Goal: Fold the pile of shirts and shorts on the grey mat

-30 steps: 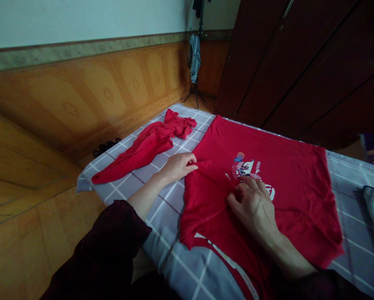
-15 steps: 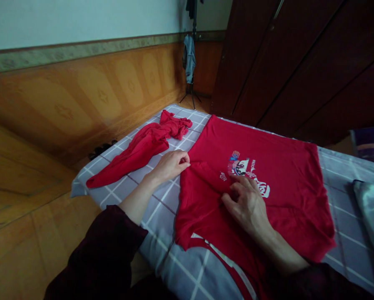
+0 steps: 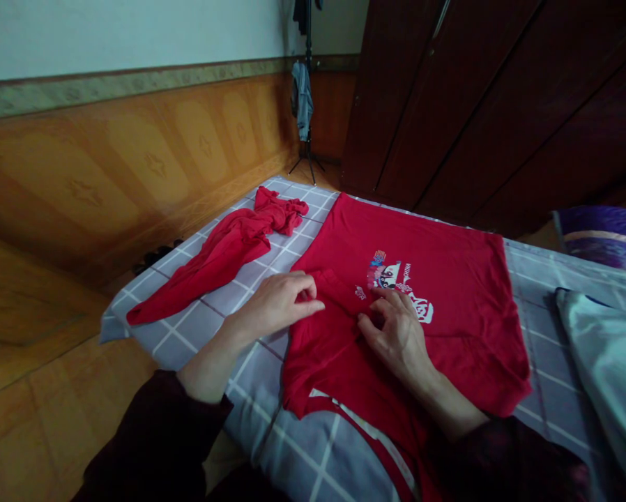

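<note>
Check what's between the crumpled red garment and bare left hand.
Grey checked bedsheet lies between crumpled red garment and bare left hand, head view.

I'm reading the red T-shirt [image 3: 438,362] as matt cotton knit, its print [image 3: 391,279] perhaps a little smoother, though the dim view makes that hard to judge. The grey checked bedsheet [image 3: 182,328] looks like matt cloth, the wardrobe doors [image 3: 475,104] like dark polished wood, and the pillow [image 3: 611,362] like sheeny satin.

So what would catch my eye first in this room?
The bright red T-shirt spread on the checked bedcover, bearing a colourful print. Both hands rest on its folded-over part, the left hand near the fold's edge and the right hand just below the print. A crumpled red garment lies to their left.
</note>
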### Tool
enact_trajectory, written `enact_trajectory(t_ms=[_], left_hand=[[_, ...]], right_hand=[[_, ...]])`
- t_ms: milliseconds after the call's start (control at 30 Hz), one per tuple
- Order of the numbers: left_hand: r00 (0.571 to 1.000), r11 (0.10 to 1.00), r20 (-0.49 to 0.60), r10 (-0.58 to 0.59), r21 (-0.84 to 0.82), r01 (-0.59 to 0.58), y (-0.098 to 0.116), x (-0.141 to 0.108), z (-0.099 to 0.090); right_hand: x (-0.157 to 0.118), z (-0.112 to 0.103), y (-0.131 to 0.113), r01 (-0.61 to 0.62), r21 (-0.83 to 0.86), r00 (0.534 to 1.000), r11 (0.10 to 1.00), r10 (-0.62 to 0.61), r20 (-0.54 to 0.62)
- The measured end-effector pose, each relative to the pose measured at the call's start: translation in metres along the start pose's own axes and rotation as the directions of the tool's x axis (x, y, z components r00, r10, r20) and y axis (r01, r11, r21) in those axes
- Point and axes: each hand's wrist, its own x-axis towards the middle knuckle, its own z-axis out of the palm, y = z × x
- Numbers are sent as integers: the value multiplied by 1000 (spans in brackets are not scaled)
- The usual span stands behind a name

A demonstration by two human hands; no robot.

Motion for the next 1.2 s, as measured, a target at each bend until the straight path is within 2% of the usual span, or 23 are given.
enact_trajectory(t_ms=[133, 200, 300, 400, 500, 633, 700, 767, 833, 900, 967, 1067, 1200], left_hand=[[985, 995, 171, -7, 97, -9, 29, -47, 8], [981, 989, 189, -42, 151, 13, 30, -70, 14], [981, 983, 166, -99, 172, 70, 20, -93, 21], [985, 975, 95, -142, 185, 123, 12, -103, 22], [992, 964, 40, -118, 245, 105, 12, -106, 22], [983, 941, 129, -131, 329, 82, 17, -110, 27], [979, 928, 138, -151, 361, 93, 19, -111, 27], [990, 932, 100, -101, 357, 59, 24, -110, 25], [999, 943, 40, 6, 332, -19, 30, -105, 21], [994, 941, -1, 107, 323, -101, 36, -94, 18], [988, 927, 7, 154, 346, -147, 41, -78, 19], [986, 905, 95, 140, 393, -166, 37, -45, 27], [985, 892, 172, -3, 446, -75, 14, -6, 41]], right_hand=[[1, 0, 1, -28, 4, 999, 1000, 28, 17], [1, 0, 0, -32, 12, 999, 999, 32, 14], [0, -1, -2, -28, 26, 1000, 999, 28, 4], [0, -1, -4, -16, 26, 1000, 1000, 16, 4], [-1, -2, -5, -2, 7, 1000, 1000, 2, 14], [-1, -5, -7, -11, -29, 999, 1000, 12, 33], [-2, -6, -9, 4, -50, 1000, 999, -3, 17], [-3, -8, -13, 76, -57, 997, 995, -77, -15], [-4, -9, -17, 197, -41, 980, 980, -197, -3], [-6, -9, -20, 302, -13, 950, 953, -300, 80], [-9, -8, -23, 357, 6, 917, 934, -351, 190], [-12, -5, -24, 373, -1, 891, 928, -358, 280], [-14, -4, -23, 356, -27, 896, 934, -333, 294]])
